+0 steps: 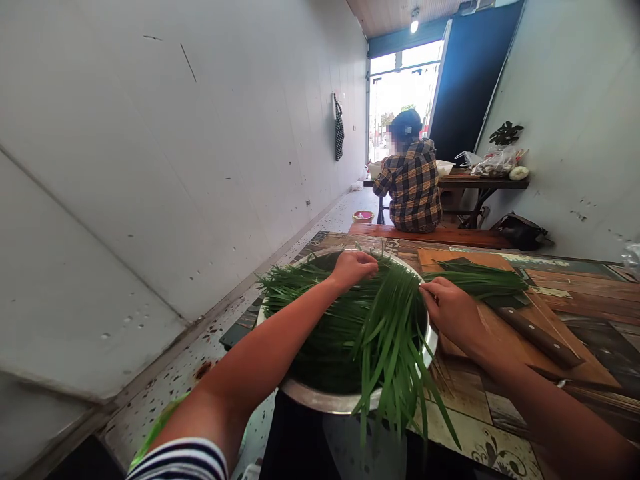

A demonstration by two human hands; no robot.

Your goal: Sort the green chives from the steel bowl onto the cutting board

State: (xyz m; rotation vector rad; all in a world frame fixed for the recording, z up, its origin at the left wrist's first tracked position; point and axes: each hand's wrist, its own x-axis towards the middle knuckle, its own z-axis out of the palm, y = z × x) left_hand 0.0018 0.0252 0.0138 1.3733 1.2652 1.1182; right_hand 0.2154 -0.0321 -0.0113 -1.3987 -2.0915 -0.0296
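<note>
A metal bowl (320, 398) at the table's near edge is heaped with long green chive leaves (380, 333), some drooping over its front rim. My left hand (353, 267) is closed on leaves at the bowl's far side. My right hand (450, 310) pinches the ends of a bundle of leaves at the bowl's right rim. Beside it lies a wooden cutting board (505, 333) with more green leaves (480, 277) and a cleaver with a dark wooden handle (537, 337).
The patterned tabletop (585, 300) stretches to the right. A white wall runs along the left. Further back a person in a plaid shirt (413, 187) sits on a wooden bench (440, 235) at another table with bags (495, 163). A small bowl (363, 216) stands on the floor.
</note>
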